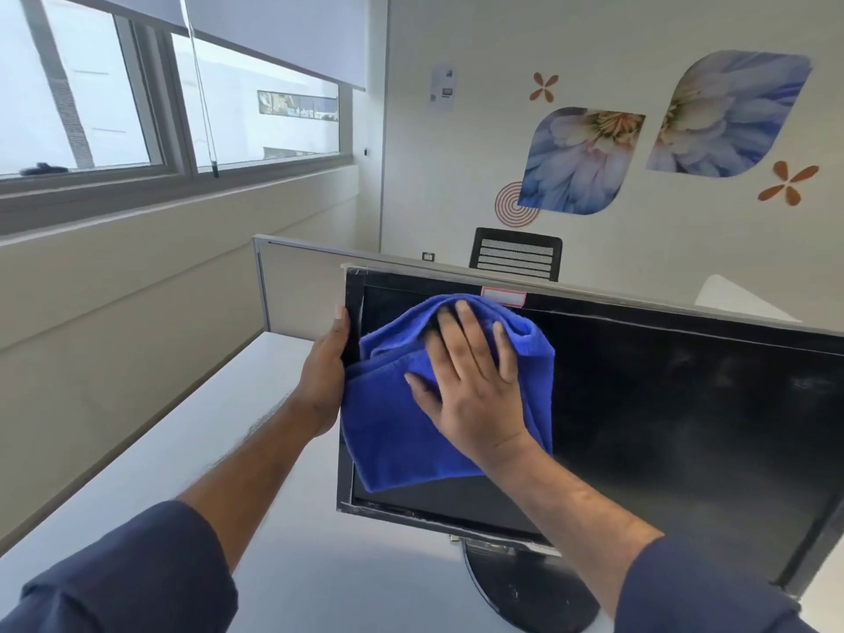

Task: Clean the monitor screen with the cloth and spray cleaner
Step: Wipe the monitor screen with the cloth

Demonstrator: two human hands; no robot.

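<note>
A black monitor (685, 413) stands on a round black base (516, 587) on a white desk, its dark screen off. A blue cloth (388, 431) lies bunched against the upper left part of the screen. My right hand (475, 381) presses flat on the cloth, fingers spread and straight. My left hand (324, 372) grips the monitor's left edge, thumb on the front bezel and fingers behind it. No spray cleaner is in view.
The white desk (255, 450) runs along a wall under a window. A grey partition (301, 276) stands behind the monitor, with a black mesh chair (516, 253) beyond it. A pale sticker (502, 296) sits on the monitor's top bezel.
</note>
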